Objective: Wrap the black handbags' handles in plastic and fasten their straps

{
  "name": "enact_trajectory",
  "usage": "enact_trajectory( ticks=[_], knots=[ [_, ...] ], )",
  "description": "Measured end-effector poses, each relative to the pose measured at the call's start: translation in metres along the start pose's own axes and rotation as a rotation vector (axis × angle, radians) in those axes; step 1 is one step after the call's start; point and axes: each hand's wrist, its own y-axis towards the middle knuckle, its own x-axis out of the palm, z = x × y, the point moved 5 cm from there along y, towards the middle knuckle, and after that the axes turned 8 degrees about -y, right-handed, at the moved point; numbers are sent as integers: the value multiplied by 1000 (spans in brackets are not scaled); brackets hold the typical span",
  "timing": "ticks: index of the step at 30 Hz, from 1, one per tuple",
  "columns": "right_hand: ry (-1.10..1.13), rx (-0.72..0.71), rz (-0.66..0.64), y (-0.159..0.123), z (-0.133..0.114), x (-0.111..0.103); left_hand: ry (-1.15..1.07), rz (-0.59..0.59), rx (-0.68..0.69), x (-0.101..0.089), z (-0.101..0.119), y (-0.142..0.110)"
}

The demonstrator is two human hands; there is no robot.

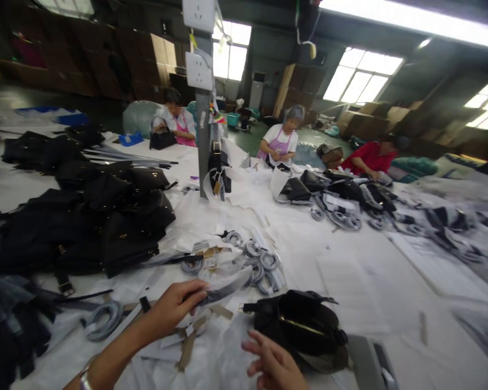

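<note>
My left hand [181, 306] pinches one end of a dark strap wrapped in thin translucent film [230, 286], held a little above the table. My right hand [274, 362] has its fingers spread and nothing in them. Close by it, a black handbag [305, 327] lies on its side, a buckled strap end pointing left. Behind the held strap are several coiled straps in wrapping [268, 261]. Brown paper strips [189, 344] and film scraps lie below my left wrist.
Black bags [126, 227] are heaped at the left. A grey post [204, 124] with sockets rises from the table [301, 244]. More bags and coils [345, 200] lie at the right, where co-workers [282, 138] sit on the far side. A grey box-like object [366, 360] is at the lower right.
</note>
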Motion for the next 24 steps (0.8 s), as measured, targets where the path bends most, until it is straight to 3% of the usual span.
enact_trajectory(
  ticks=[3, 6, 12, 14, 17, 20, 24],
  knots=[
    [558, -21, -99, 2, -33, 14, -72, -124, -24, 23, 19, -18],
    [778, -112, 23, -8, -51, -1, 16, -188, -29, 37, 20, -31],
    [789, -162, 224, -34, -34, -43, 85, -238, -143, 60, -8, -47],
    [744, -157, 253, -43, -28, -52, 99, -258, -159, 73, -6, -47],
    [675, -140, 241, -54, -25, -57, 116, -275, -113, 107, 18, -38],
    [628, -137, 172, -61, -25, -59, 48, -355, -64, 159, 55, -24],
    [614, -140, 81, -70, -21, -74, -112, -345, -159, 210, 79, -12]
  ],
)
